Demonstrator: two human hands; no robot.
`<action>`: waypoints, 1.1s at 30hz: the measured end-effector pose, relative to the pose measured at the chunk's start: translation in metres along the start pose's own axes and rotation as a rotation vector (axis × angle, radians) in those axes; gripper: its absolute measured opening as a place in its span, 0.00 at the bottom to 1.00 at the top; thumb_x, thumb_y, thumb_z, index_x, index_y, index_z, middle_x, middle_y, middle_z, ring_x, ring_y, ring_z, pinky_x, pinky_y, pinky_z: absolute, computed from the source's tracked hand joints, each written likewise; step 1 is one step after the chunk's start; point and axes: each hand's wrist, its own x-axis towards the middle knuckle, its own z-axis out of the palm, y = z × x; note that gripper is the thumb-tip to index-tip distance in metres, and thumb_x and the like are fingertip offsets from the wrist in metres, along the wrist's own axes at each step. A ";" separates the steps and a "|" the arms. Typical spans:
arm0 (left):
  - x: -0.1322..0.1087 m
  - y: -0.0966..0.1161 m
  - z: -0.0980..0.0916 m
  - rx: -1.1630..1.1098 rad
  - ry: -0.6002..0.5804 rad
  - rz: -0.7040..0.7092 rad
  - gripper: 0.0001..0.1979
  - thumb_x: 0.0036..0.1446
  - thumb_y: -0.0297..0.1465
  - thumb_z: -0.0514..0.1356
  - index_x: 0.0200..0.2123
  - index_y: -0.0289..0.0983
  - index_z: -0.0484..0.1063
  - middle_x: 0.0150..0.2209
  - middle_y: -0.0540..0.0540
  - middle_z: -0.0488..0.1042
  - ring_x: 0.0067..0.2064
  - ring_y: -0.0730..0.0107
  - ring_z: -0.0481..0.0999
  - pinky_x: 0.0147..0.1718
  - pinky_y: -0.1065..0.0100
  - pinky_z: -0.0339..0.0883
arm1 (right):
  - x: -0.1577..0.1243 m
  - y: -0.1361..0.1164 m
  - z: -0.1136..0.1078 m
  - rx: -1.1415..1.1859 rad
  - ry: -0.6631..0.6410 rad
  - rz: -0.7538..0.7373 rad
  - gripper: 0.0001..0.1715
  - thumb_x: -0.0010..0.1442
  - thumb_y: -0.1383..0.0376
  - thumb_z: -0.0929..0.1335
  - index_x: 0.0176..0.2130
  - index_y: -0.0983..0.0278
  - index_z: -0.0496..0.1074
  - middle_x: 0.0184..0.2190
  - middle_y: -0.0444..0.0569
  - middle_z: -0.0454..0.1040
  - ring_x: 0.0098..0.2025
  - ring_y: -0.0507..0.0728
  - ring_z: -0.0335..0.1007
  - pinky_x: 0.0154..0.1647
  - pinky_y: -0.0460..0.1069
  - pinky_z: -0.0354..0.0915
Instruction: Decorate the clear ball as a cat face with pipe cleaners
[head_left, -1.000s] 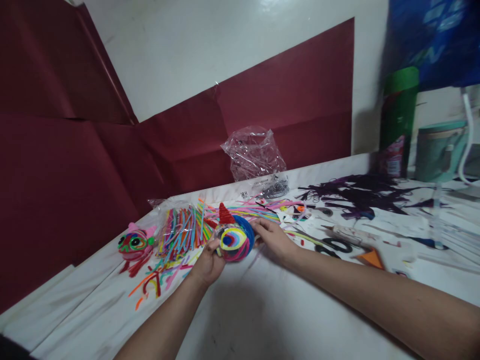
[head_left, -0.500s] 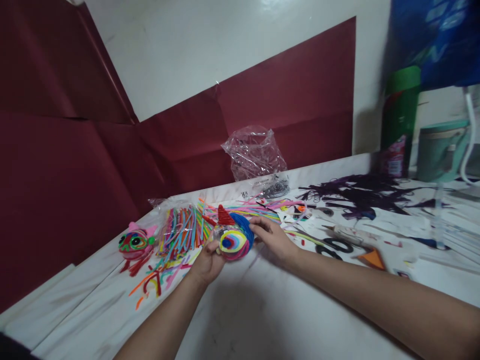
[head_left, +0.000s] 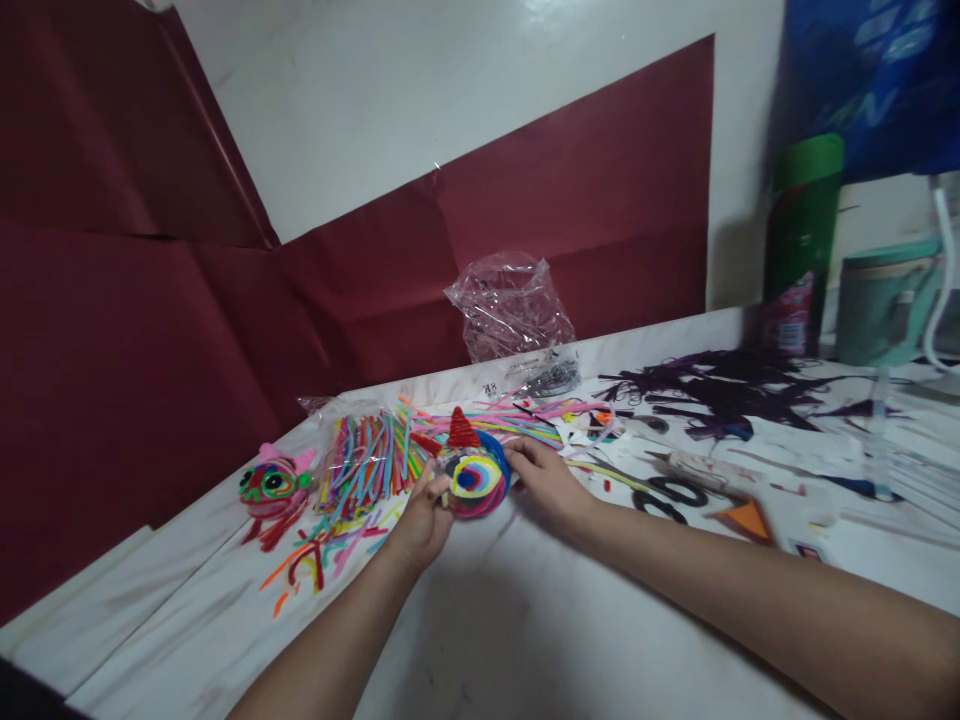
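Note:
A round pipe-cleaner figure (head_left: 477,478) is held up over the white table, showing a large ringed eye in yellow, white and blue, red pointed horns on top and a blue edge on its right side. My left hand (head_left: 426,522) grips it from the left and below, fingers closed around it. At its right rim, the bent fingers of my right hand (head_left: 541,478) pinch the blue edge; their tips are partly hidden. A second figure, a pink and red one with green-ringed eyes (head_left: 274,486), stands at the left.
Colourful pipe cleaners (head_left: 367,460) lie behind my left hand, with cut pieces (head_left: 304,570) nearer. To the right are black-handled scissors (head_left: 667,495), a glue gun (head_left: 739,490) and dark purple strips (head_left: 720,385). A clear plastic bag (head_left: 514,310) stands at the back, a lidded mug (head_left: 877,305) far right.
The held figure has shifted slightly right and turned a little, so its red horn looks narrower and more upright. Both hands stay on it.

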 end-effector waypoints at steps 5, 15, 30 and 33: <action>0.001 -0.001 0.005 0.047 0.156 0.024 0.37 0.44 0.30 0.66 0.58 0.44 0.57 0.46 0.46 0.76 0.50 0.59 0.74 0.53 0.57 0.63 | -0.005 -0.001 0.005 -0.058 0.021 -0.007 0.16 0.50 0.55 0.69 0.38 0.62 0.72 0.37 0.48 0.74 0.40 0.59 0.69 0.42 0.54 0.66; -0.010 -0.001 0.020 0.468 0.240 0.208 0.33 0.36 0.27 0.70 0.49 0.39 0.66 0.47 0.44 0.74 0.51 0.54 0.71 0.52 0.60 0.61 | -0.008 0.008 0.002 0.093 -0.156 0.082 0.31 0.41 0.62 0.75 0.46 0.64 0.69 0.42 0.51 0.77 0.44 0.62 0.72 0.49 0.58 0.65; -0.012 -0.002 0.022 0.494 0.211 0.267 0.38 0.31 0.25 0.72 0.50 0.40 0.66 0.50 0.43 0.70 0.54 0.50 0.67 0.56 0.55 0.57 | -0.010 -0.002 -0.003 0.423 -0.227 0.218 0.21 0.41 0.67 0.74 0.38 0.61 0.70 0.40 0.47 0.78 0.43 0.60 0.74 0.47 0.54 0.66; -0.014 -0.002 0.020 0.519 0.212 0.353 0.38 0.29 0.25 0.73 0.50 0.41 0.69 0.51 0.43 0.68 0.56 0.48 0.64 0.58 0.55 0.53 | -0.010 -0.002 -0.005 0.437 -0.242 0.244 0.18 0.44 0.66 0.74 0.37 0.60 0.70 0.39 0.46 0.78 0.42 0.59 0.74 0.45 0.53 0.67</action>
